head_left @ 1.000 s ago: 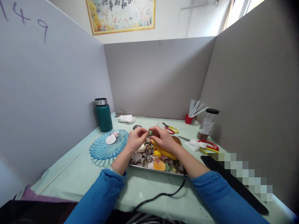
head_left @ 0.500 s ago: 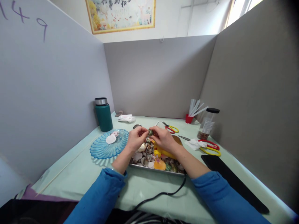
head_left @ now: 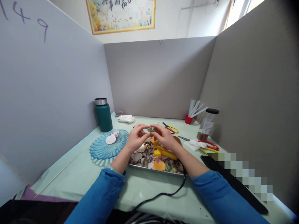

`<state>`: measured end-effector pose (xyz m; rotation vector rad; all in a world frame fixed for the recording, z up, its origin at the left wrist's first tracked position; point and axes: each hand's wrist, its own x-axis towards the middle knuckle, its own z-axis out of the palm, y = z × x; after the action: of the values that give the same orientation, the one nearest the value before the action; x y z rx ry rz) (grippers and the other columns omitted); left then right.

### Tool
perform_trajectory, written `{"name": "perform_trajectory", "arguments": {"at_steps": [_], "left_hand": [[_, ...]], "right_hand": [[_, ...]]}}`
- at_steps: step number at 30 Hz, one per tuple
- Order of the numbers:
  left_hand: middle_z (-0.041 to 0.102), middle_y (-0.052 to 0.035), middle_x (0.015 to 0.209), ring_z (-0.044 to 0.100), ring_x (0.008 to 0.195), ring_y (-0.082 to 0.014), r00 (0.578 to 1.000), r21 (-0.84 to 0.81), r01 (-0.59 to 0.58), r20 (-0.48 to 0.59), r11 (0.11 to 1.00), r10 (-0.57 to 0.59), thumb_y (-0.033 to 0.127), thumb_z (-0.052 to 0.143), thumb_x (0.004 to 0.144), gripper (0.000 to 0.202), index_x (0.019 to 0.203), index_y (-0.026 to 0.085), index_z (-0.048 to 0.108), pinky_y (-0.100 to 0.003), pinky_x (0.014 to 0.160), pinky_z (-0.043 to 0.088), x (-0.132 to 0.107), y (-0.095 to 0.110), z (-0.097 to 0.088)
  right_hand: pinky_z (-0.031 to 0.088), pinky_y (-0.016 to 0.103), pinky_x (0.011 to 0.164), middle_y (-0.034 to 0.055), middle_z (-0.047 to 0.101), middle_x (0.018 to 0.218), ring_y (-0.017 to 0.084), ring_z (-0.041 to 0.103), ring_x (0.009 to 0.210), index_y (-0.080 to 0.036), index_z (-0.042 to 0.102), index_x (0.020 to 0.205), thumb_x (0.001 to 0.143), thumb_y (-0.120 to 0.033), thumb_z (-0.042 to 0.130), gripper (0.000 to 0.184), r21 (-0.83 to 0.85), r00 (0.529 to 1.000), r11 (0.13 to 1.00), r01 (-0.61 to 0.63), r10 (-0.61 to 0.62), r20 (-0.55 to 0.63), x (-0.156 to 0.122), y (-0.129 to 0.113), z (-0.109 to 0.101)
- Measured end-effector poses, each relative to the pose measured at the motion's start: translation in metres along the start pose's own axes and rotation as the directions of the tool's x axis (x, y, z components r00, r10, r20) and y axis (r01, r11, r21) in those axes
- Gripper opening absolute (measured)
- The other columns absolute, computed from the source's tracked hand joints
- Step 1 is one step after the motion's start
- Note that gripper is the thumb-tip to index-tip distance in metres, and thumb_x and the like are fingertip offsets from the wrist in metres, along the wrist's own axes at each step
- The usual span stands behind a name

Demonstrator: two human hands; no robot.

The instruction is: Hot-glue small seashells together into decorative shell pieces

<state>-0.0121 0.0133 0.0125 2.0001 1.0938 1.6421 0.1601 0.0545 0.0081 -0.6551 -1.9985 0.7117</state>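
Above the tray, my left hand (head_left: pixel 138 137) and my right hand (head_left: pixel 164 136) meet, fingers bent in a pinch. Between their fingertips is a small greenish shell (head_left: pixel 152 128). The right fingers grip it from the right, and the left thumb and fingers close on its left side. Below them, the metal tray (head_left: pixel 154 170) is filled with mixed shells (head_left: pixel 141 158) in grey, white and green. A yellow glue gun (head_left: pixel 167 153) lies across the shells, partly behind my right wrist. An orange shell (head_left: pixel 159 164) rests near the tray's front edge.
To the left are a blue scalloped plate (head_left: pixel 100 151) bearing a white shell and a green bottle (head_left: pixel 103 115). Scissors (head_left: pixel 172 128), tweezers (head_left: pixel 184 138), a red cup of glue sticks (head_left: pixel 189 119) and a jar (head_left: pixel 207 124) stand right. A black cord (head_left: pixel 161 194) crosses the front.
Both hands have risen slightly with the shell, and their fingers have spread a little wider around it. The shell has shifted slightly up and right. More of the glue gun shows.
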Motion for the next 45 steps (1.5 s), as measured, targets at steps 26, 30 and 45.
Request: {"name": "perform_trajectory", "arguments": {"at_steps": [26,30,45], "left_hand": [[0.052,-0.005,0.097,0.048,0.058,-0.0057,0.994,-0.016,0.043,0.103,0.999,-0.041,0.031,0.062,0.08,0.031,0.108,0.02,0.068,-0.022,0.055,0.046,0.0,-0.007,-0.002],[0.053,-0.0052,0.097,0.048,0.059,-0.0061,0.993,0.001,0.037,0.115,0.999,-0.037,0.032,0.061,0.081,0.03,0.108,0.021,0.068,-0.021,0.055,0.046,0.0,-0.007,-0.003],[0.051,-0.0049,0.1,0.05,0.052,-0.0034,0.985,-0.101,0.118,0.14,0.988,-0.103,0.033,0.061,0.081,0.032,0.109,0.018,0.067,-0.022,0.053,0.047,0.0,-0.002,-0.001]], "right_hand": [[0.042,0.024,0.062,0.001,0.059,0.08,0.012,0.053,0.066,-0.018,0.055,0.118,0.09,-0.021,0.046,0.03,0.006,0.987,0.997,0.076,-0.076,0.143,-0.002,-0.005,-0.003],[0.041,0.023,0.061,0.0004,0.058,0.077,0.012,0.053,0.066,-0.018,0.056,0.116,0.09,-0.022,0.046,0.028,0.008,0.986,0.997,0.079,-0.079,0.148,-0.002,-0.006,-0.003],[0.042,0.023,0.054,-0.0017,0.056,0.066,0.012,0.052,0.057,-0.019,0.055,0.121,0.09,-0.027,0.047,0.033,0.159,0.985,0.987,-0.027,-0.001,0.172,-0.002,0.003,0.0]]}}
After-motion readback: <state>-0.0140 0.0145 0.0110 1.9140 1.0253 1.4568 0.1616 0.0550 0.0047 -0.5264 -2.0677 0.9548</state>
